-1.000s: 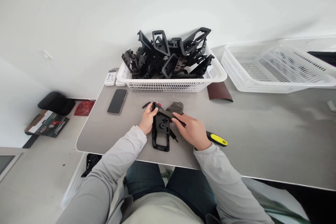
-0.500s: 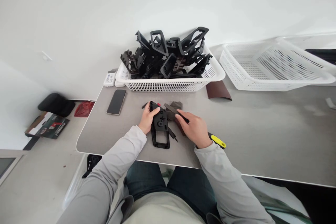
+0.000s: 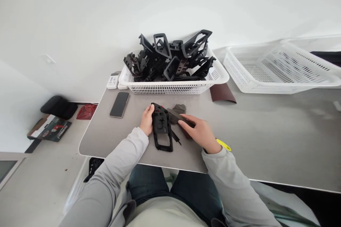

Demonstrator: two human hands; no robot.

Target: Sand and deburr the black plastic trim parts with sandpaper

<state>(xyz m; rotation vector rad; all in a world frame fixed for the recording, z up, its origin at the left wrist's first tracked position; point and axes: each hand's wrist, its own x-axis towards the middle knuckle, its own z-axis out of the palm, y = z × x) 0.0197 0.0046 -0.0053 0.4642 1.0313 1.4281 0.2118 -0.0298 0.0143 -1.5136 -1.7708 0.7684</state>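
A black plastic frame part [image 3: 162, 127] with a rectangular opening at its near end is gripped at its upper left edge by my left hand [image 3: 147, 120]. My right hand [image 3: 200, 132] is closed on a flat dark strip [image 3: 183, 118], whose far end lies close to the part's upper right edge; whether they touch is unclear. Behind the strip is a crumpled grey cloth [image 3: 179, 108]. A thin black piece [image 3: 176, 137] lies right of the part. The yellow end of a handle [image 3: 223, 144] shows beside my right wrist.
A white basket [image 3: 170, 88] heaped with black parts stands at the back, with a brown sheet [image 3: 222, 93] at its right. Other white baskets [image 3: 266, 87] are farther right. A phone [image 3: 119, 104] and a small white box [image 3: 113, 81] lie at the left.
My right hand and the strip have shifted slightly right and down, covering more of the yellow handle. My left thumb has drawn back to the part's edge, and the part's face is tilted a little differently.
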